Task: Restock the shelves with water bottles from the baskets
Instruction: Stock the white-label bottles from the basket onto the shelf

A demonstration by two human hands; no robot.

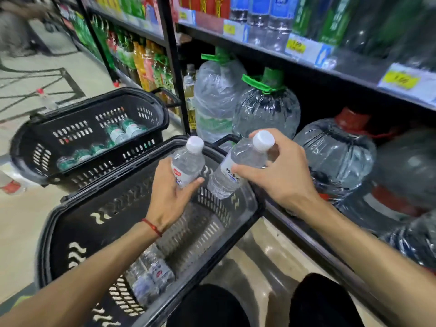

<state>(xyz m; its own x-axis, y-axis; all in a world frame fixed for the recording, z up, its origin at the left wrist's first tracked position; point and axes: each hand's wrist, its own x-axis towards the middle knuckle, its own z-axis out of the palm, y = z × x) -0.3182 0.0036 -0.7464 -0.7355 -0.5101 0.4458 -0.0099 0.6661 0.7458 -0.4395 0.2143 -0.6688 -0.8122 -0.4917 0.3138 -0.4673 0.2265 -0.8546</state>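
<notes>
My left hand (pixel 168 197) grips a small clear water bottle (pixel 188 161) with a white cap and a red label mark, held over the near black basket (pixel 77 220). My right hand (pixel 280 173) holds a second white-capped water bottle (pixel 238 166) tilted over the basket's far right corner, close to the bottom shelf. Two or three more clear bottles (pixel 151 277) lie in the near basket. A second black basket (pixel 70 133) behind it holds several green-labelled bottles (pixel 118 134).
The bottom shelf to the right holds large water jugs with green handles (pixel 266 107) and red caps (pixel 335 152). The shelf above (pixel 306 64) carries bottles and yellow price tags. Coloured drinks (pixel 146 67) fill the far bay. A red-capped bottle (pixel 46 100) stands on the floor.
</notes>
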